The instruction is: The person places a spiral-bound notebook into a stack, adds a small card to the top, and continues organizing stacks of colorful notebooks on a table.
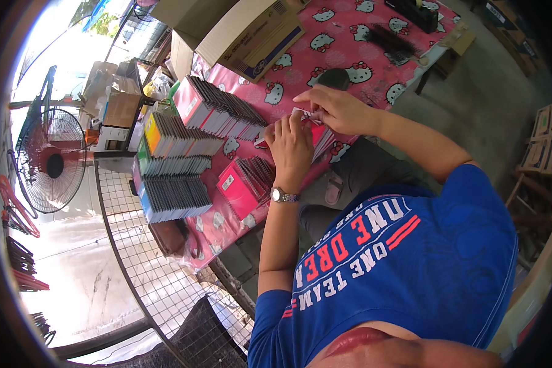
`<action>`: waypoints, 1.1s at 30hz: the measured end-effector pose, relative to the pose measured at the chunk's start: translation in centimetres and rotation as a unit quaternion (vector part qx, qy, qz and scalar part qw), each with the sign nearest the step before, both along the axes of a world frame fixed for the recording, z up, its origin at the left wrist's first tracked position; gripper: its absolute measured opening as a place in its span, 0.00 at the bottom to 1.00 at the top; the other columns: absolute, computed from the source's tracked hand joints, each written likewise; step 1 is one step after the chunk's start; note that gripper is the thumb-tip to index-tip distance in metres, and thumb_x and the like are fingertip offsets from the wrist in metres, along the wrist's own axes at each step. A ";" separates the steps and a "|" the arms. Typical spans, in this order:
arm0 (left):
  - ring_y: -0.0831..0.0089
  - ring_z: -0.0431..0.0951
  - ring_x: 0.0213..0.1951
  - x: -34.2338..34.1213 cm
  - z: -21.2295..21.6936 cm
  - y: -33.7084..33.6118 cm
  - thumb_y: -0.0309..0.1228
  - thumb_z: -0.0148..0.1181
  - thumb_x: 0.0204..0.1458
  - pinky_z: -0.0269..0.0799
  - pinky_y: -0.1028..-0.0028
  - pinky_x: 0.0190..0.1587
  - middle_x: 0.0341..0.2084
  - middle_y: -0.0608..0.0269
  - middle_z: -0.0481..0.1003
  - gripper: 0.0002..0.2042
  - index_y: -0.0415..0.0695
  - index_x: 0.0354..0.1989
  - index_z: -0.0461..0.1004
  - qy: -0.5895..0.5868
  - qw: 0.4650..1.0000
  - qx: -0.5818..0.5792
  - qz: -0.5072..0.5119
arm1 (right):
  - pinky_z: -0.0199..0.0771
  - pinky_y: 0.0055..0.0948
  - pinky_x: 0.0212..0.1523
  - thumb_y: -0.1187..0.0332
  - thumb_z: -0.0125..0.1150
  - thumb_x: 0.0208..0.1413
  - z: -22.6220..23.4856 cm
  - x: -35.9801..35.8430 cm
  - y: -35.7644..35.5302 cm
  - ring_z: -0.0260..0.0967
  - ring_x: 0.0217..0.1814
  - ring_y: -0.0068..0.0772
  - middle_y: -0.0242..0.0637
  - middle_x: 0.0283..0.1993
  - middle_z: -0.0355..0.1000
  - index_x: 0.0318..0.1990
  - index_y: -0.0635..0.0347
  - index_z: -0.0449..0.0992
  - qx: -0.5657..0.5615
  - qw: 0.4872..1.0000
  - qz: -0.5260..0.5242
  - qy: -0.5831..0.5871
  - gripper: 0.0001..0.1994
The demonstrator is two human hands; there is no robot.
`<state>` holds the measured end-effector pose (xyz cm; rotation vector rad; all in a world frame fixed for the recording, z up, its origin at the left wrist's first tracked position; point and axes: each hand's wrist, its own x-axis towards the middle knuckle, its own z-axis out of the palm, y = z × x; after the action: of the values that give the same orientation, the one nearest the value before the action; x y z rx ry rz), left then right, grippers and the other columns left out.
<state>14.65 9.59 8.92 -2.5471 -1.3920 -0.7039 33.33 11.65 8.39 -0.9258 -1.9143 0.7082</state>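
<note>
Up close, both hands meet over the front edge of a table covered with a pink cartoon-cat cloth (343, 37). The left hand (291, 147), a wristwatch (283, 195) on its wrist, has its fingers curled onto a small pink-and-white booklet (316, 126). The right hand (337, 109) pinches the booklet's top edge from above. The booklet sits just above the cloth at the table's near edge, between the two hands.

Just left of the hands lies a short fanned pile of pink spiral notebooks (245, 184). Farther left, longer rows of spiral notebooks (184, 147) lie overlapped, with pink, orange, green and blue covers. At the table's far end stand open cardboard boxes (251, 34); what they hold cannot be told. Beside the table stands a red fan (49, 161) behind a wire grid (153, 257).
</note>
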 end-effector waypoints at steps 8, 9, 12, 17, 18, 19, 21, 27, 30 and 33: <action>0.58 0.74 0.43 -1.7 -0.3 0.2 0.31 0.56 0.56 0.61 0.59 0.53 0.39 0.56 0.75 0.12 0.43 0.46 0.70 0.002 0.999 -0.032 -0.014 | 0.72 0.38 0.44 0.67 0.55 0.59 2.0 0.1 3.4 0.73 0.47 0.44 0.46 0.45 0.72 0.53 0.58 0.70 -0.225 0.966 0.117 -0.055 0.15; 0.58 0.74 0.43 -1.9 -0.3 0.2 0.30 0.56 0.56 0.61 0.59 0.53 0.37 0.56 0.75 0.10 0.42 0.45 0.70 -0.018 0.999 -0.022 -0.026 | 0.72 0.39 0.46 0.68 0.55 0.58 2.3 0.3 5.4 0.72 0.48 0.47 0.47 0.46 0.72 0.51 0.58 0.71 -0.428 0.889 0.160 0.000 0.14; 0.58 0.74 0.41 -0.7 0.4 0.8 0.29 0.57 0.55 0.62 0.60 0.53 0.34 0.57 0.76 0.08 0.43 0.43 0.72 -0.019 0.997 -0.047 -0.059 | 0.71 0.44 0.51 0.66 0.58 0.52 -8.9 5.5 15.1 0.69 0.52 0.52 0.50 0.54 0.69 0.49 0.57 0.72 -0.087 0.956 0.058 -0.274 0.16; 0.60 0.75 0.39 -2.3 -0.2 0.6 0.30 0.59 0.55 0.62 0.61 0.53 0.33 0.60 0.76 0.06 0.44 0.39 0.73 -0.063 0.995 -0.046 -0.059 | 0.67 0.47 0.58 0.63 0.64 0.46 -11.9 5.4 12.8 0.64 0.60 0.55 0.51 0.59 0.65 0.50 0.60 0.73 -0.040 0.904 0.037 -0.424 0.22; 0.61 0.75 0.39 -2.2 -0.1 0.4 0.30 0.59 0.55 0.62 0.61 0.54 0.33 0.61 0.77 0.06 0.44 0.38 0.74 -0.068 0.995 -0.047 -0.054 | 0.65 0.46 0.60 0.65 0.67 0.44 -11.0 5.1 11.4 0.62 0.61 0.56 0.50 0.58 0.67 0.51 0.61 0.73 -0.099 0.897 -0.023 -0.430 0.24; 0.61 0.75 0.39 -1.9 0.1 0.2 0.31 0.59 0.54 0.62 0.62 0.54 0.34 0.61 0.77 0.06 0.44 0.37 0.74 -0.072 0.995 -0.049 -0.056 | 0.65 0.46 0.60 0.65 0.67 0.44 -11.1 5.0 10.8 0.62 0.61 0.56 0.50 0.58 0.67 0.51 0.61 0.73 -0.103 0.897 -0.023 -0.429 0.24; 0.62 0.75 0.41 -2.1 0.0 0.5 0.31 0.60 0.54 0.61 0.61 0.54 0.35 0.62 0.77 0.06 0.45 0.38 0.74 -0.054 0.995 -0.062 -0.058 | 0.66 0.46 0.62 0.59 0.70 0.43 -11.5 4.4 10.4 0.63 0.62 0.56 0.51 0.64 0.61 0.55 0.60 0.73 0.096 0.884 -0.085 -0.449 0.30; 0.59 0.71 0.48 -2.1 0.1 -0.1 0.34 0.67 0.49 0.62 0.58 0.52 0.38 0.62 0.75 0.12 0.46 0.39 0.74 -0.029 0.999 -0.014 0.016 | 0.67 0.39 0.60 0.62 0.68 0.49 -6.6 3.5 12.3 0.70 0.56 0.41 0.45 0.59 0.70 0.58 0.63 0.71 -0.314 0.940 0.135 -0.018 0.28; 0.56 0.70 0.47 -3.5 -1.4 -0.1 0.36 0.69 0.46 0.63 0.56 0.50 0.37 0.61 0.74 0.14 0.45 0.38 0.74 -0.059 0.997 -0.019 0.054 | 0.68 0.33 0.57 0.63 0.68 0.50 -0.9 1.5 8.8 0.66 0.57 0.33 0.40 0.55 0.69 0.54 0.59 0.75 -0.374 0.733 0.471 0.318 0.23; 0.55 0.70 0.44 -2.5 -1.1 0.0 0.37 0.70 0.45 0.64 0.58 0.48 0.35 0.60 0.73 0.15 0.44 0.37 0.75 -0.048 0.998 -0.023 0.031 | 0.68 0.32 0.56 0.64 0.66 0.50 0.3 1.3 9.0 0.67 0.55 0.30 0.39 0.53 0.69 0.53 0.60 0.76 -0.314 0.889 0.308 -0.128 0.22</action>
<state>12.13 9.58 7.79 -2.5226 -1.5260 -0.8018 34.58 20.65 8.67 -0.7949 -2.2816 1.7329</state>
